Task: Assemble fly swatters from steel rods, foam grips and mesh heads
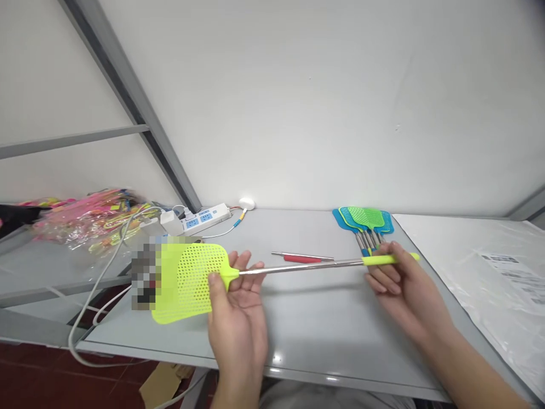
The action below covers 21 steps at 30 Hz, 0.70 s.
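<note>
A yellow-green fly swatter (200,276) with an extended metal rod spans both my hands above the table. My left hand (238,312) grips it where the perforated paddle meets the rod, thumb on top and fingers beneath. At the other end, my right hand (404,284) is closed around the yellow-green handle. Beyond the rod, a red-handled metal rod (302,258) lies on the table. Past my right hand sits a pile of blue and green fly swatters (366,218), their rods short and handles toward me, partly covered by my fingers.
A white power strip (208,218) with plugs and cables lies at the back left, near a round white device (246,203). Plastic-wrapped colourful items (93,218) are piled farther left. A white plastic package (481,267) covers the table's right side. Grey metal frame bars (128,96) stand at left.
</note>
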Tool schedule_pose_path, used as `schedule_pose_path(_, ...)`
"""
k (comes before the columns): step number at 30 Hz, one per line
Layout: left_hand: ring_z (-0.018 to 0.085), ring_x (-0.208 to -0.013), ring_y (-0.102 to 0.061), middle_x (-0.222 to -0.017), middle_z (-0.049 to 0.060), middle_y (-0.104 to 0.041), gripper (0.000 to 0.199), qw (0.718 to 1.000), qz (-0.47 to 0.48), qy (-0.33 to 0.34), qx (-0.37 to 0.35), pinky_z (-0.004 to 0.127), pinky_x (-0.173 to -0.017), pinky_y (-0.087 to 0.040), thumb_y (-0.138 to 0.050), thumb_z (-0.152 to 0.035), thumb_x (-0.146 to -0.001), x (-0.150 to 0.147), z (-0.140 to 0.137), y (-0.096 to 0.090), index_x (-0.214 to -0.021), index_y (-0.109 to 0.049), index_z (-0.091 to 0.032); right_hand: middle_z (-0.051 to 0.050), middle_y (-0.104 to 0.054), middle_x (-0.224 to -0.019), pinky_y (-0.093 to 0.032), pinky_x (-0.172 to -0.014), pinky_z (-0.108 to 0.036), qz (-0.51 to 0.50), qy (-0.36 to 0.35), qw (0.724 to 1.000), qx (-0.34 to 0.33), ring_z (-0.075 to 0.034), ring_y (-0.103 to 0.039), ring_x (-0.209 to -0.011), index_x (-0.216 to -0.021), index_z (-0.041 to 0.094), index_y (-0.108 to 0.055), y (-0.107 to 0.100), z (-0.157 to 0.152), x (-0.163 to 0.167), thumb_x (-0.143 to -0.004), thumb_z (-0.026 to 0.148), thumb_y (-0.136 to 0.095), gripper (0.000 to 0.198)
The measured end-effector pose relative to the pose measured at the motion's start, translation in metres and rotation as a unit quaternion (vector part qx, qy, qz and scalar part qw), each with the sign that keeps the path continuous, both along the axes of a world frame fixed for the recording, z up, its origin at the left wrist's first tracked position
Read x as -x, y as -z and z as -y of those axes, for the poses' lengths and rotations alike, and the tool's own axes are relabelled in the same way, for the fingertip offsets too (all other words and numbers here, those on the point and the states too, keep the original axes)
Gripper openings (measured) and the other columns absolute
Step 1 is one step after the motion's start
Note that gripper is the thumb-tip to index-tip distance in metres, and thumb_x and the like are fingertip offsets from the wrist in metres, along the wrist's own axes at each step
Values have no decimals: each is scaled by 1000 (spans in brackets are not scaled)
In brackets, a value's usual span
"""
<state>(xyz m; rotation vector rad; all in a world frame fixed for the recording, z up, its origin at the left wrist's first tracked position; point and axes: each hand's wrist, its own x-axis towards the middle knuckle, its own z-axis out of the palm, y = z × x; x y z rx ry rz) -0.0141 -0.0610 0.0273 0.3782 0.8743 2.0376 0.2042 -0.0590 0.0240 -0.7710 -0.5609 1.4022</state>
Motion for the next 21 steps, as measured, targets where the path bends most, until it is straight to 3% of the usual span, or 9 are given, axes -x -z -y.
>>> schedule_pose_path(3, 18, -89, -68, -118, 8, -68, 34, 1000, -10, 17, -4, 35, -86, -53, -51, -45, -93, 14, -6, 1, -114, -66, -22, 11, -19, -52, -24, -42, -18, 50, 27, 998, 7, -5, -17, -44, -77, 18, -60, 1, -5, -11, -86, 39, -65, 23)
schedule_pose_path(7, 20, -109, -63, -137, 5, -57, 34, 1000, -7, -13, -23, 38, -96, -49, -46, -43, -96, 21, -13, 3, -121, -63, -27, 10, -23, -49, -27, -44, -20, 97, 38, 995, 5, -5, -22, -43, -76, 18, -60, 4, 1, 3, -88, 43, -61, 27)
schedule_pose_path(10, 21, -119, -58, -141, 4, -53, 32, 999, 9, -27, -22, 39, -102, -45, -43, -39, -98, 16, -17, 6, -118, -64, -26, 9, -23, -47, -25, -43, -21, 101, 85, 991, 25, -6, -22, -43, -72, 18, -58, 5, 3, 15, -88, 46, -58, 32)
schedule_pose_path(15, 22, -121, -57, -141, 1, -54, 29, 999, 33, -8, -27, 41, -101, -46, -43, -39, -99, -8, -15, 13, -113, -65, -30, 10, -21, -48, -22, -41, -21, 36, 154, 987, 20, -6, -15, -43, -66, 19, -53, 5, 3, 21, -88, 39, -59, 30)
schedule_pose_path(18, 22, -120, -58, -141, 2, -54, 30, 999, 36, 19, -32, 38, -98, -49, -44, -41, -98, -34, -5, 18, -118, -63, -31, 11, -20, -46, -18, -39, -22, -15, 132, 991, 34, -6, -12, -42, -65, 19, -53, 9, 6, 33, -88, 41, -58, 32)
schedule_pose_path(21, 27, -118, -60, -141, 8, -53, 36, 992, 60, 109, -12, 41, -94, -52, -46, -45, -96, -60, 7, 24, -126, -58, -28, 11, -19, -44, -16, -39, -21, -46, 80, 995, 47, -5, -10, -41, -65, 19, -53, 15, 9, 51, -90, 44, -55, 35)
